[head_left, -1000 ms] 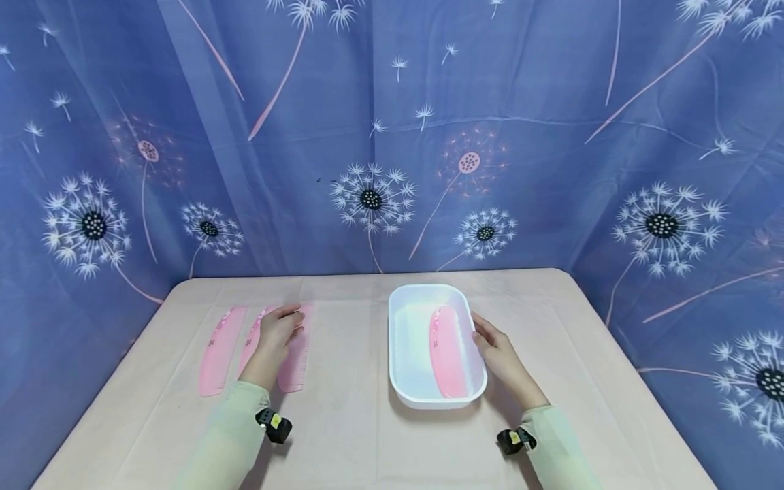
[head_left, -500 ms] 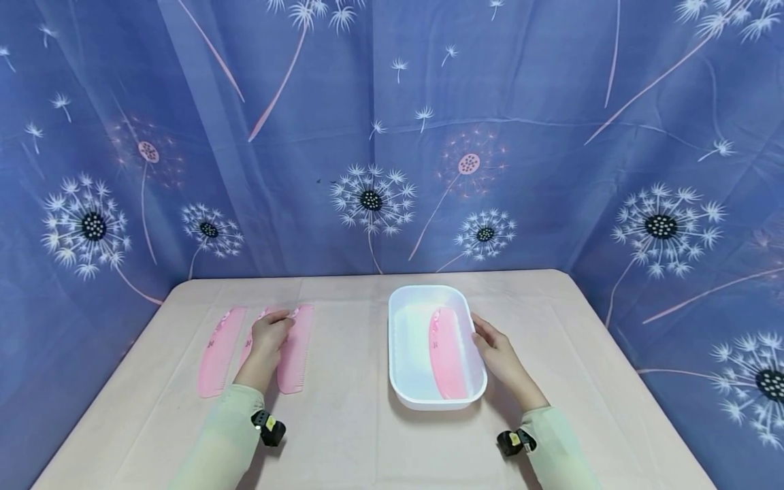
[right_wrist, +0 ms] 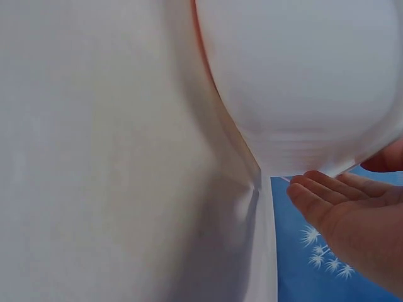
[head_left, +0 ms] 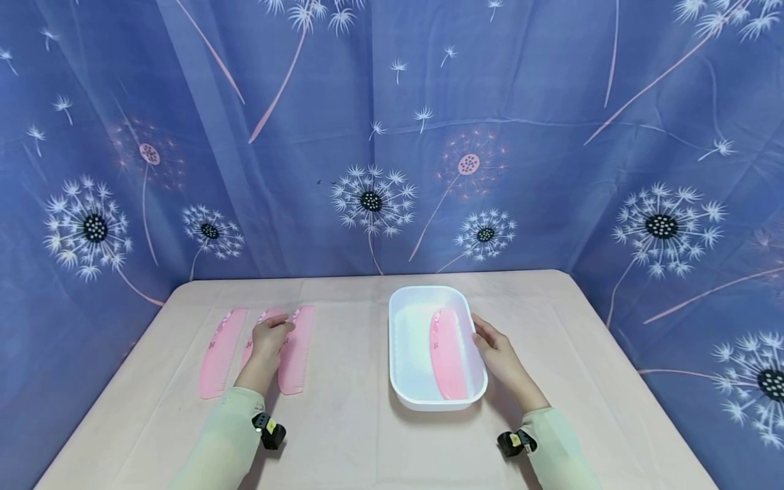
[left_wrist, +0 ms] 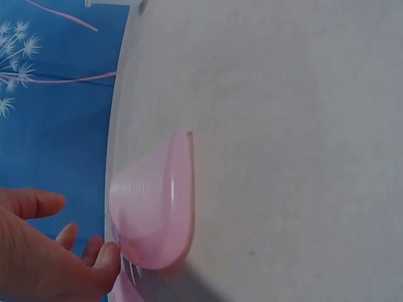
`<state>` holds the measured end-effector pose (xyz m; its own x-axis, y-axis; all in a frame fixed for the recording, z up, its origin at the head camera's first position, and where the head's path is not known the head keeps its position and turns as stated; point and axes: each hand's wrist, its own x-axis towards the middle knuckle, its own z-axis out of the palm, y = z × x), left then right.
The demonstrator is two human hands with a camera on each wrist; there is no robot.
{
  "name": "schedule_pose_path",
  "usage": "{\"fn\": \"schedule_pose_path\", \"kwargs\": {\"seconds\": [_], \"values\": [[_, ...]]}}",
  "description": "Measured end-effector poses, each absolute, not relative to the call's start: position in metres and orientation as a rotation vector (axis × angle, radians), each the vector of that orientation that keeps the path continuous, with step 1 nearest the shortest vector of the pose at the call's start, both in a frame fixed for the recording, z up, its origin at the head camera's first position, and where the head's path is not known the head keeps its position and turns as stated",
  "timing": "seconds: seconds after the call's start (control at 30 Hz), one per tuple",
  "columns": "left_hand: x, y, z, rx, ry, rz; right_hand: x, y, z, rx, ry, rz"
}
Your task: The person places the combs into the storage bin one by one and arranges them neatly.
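Observation:
Three pink combs lie side by side on the table's left half: a left comb (head_left: 219,357), a middle comb (head_left: 248,350) and a right comb (head_left: 297,354). My left hand (head_left: 269,337) is over the middle comb and covers much of it. Its fingertips come right to the edge of the right comb (left_wrist: 154,214) in the left wrist view, thumb and fingers apart. My right hand (head_left: 499,350) holds the white plastic tub (head_left: 401,354) at its right rim, fingers against the outer wall (right_wrist: 302,94). Inside the tub lies another pink comb (head_left: 447,354).
The table (head_left: 349,435) has a pale pink cloth over it. A blue curtain (head_left: 294,204) with dandelion prints hangs behind and at both sides. A small black camera (head_left: 269,432) sits on my left wrist and another camera (head_left: 514,442) on my right.
My left hand has drawn slightly left and back from the right comb, baring more of its upper end, then stays about there. The right hand and the tub have not visibly moved.

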<state>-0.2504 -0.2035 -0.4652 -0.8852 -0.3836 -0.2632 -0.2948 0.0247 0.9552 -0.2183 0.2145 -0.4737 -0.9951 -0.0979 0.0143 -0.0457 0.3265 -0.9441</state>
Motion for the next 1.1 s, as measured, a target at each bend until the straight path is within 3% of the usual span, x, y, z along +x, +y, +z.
{"fn": "schedule_pose_path", "kwargs": {"seconds": [1.1], "values": [[-0.251, -0.199, -0.475, 0.677, -2.482, -1.807, -0.217, 0.213, -0.471, -0.126, 2.538, -1.784]]}}
